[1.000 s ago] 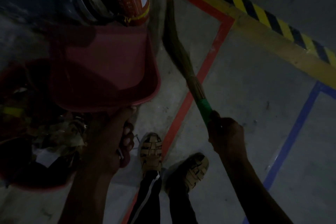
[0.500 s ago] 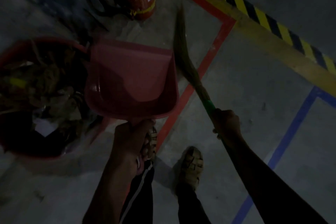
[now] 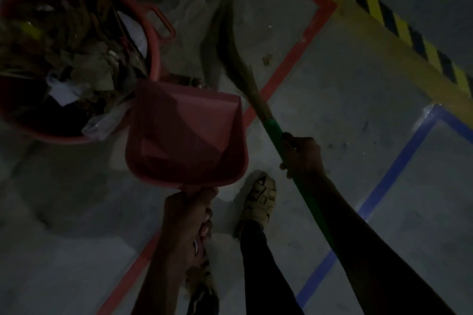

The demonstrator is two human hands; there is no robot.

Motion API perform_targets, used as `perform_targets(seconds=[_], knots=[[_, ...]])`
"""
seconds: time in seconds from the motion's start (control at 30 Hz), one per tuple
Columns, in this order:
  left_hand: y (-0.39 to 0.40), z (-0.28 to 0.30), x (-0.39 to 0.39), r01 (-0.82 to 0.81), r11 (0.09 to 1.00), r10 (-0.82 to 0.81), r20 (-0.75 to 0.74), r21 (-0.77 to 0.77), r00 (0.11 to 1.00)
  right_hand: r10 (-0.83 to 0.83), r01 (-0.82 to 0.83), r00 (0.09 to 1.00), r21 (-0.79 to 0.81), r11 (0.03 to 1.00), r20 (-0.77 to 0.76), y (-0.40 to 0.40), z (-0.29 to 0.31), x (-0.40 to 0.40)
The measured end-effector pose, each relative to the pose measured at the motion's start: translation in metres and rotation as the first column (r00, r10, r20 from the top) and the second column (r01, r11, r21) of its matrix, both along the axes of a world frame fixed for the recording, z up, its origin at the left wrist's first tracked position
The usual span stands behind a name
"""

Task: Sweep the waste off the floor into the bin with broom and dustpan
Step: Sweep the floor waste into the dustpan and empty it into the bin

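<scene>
Beside the red bin (image 3: pixel 153 41), your left hand (image 3: pixel 186 215) is wrapped around the handle of the red dustpan (image 3: pixel 184 133), which hangs in the air with its pan facing the camera and apparently empty; its top edge sits just beside the bin's rim. Your right hand (image 3: pixel 302 156) is clamped on the green handle of the broom (image 3: pixel 240 69), whose bristles reach the floor (image 3: pixel 332 110) near the red floor line (image 3: pixel 289 59). The bin is heaped with leaves, paper and plastic, and a clear scrap (image 3: pixel 102 123) droops over its near rim. One small fleck of waste (image 3: pixel 266 60) lies on the floor just beside the red line.

Risks, as a judgement from this view:
- The dustpan edge could catch the overhanging scrap and drag it back onto the floor, since the two are so close.
- A loose stroke near the heaped bin could knock litter over its rim.
- In this dim light you could overlook the small fleck, or flick it past the line rather than onto the pan.
- Your sandalled foot (image 3: pixel 261 199) stands near the broom handle; a backward pull could strike it.
</scene>
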State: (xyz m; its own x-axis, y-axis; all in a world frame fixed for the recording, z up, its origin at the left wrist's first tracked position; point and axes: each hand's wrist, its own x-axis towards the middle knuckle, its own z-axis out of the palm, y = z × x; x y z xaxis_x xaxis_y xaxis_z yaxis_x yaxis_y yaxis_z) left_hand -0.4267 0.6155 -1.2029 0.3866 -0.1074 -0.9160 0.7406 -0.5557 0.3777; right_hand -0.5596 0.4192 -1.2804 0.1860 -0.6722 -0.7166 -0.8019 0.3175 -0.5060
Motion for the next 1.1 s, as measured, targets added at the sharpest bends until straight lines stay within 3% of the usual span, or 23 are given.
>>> perform_targets(seconds=[0.2,0.43,0.7,0.87,1.1], knots=[[0.058,0.003,-0.005,0.065,0.997,-0.064,0.017,-0.046,0.998,0.04,-0.043,0.998,0.054,0.998,0.048,0.056,-0.013,0.016],[0.098,0.008,-0.01,0.14,0.988,-0.138,0.022,-0.07,0.99,0.058,-0.044,0.991,0.115,0.992,-0.119,0.092,-0.035,0.011],[0.093,0.006,-0.028,0.217,0.971,-0.216,0.021,-0.099,0.976,0.005,-0.016,0.981,-0.057,0.998,-0.194,0.088,-0.026,-0.058],[0.064,-0.005,-0.029,0.237,0.962,-0.242,-0.026,-0.133,0.97,-0.145,0.136,0.988,-0.136,0.981,-0.054,0.07,-0.01,-0.103],[0.005,-0.07,-0.016,0.356,0.935,-0.356,-0.009,-0.007,0.935,-0.12,0.123,0.992,-0.349,0.929,0.03,0.003,-0.037,-0.115]])
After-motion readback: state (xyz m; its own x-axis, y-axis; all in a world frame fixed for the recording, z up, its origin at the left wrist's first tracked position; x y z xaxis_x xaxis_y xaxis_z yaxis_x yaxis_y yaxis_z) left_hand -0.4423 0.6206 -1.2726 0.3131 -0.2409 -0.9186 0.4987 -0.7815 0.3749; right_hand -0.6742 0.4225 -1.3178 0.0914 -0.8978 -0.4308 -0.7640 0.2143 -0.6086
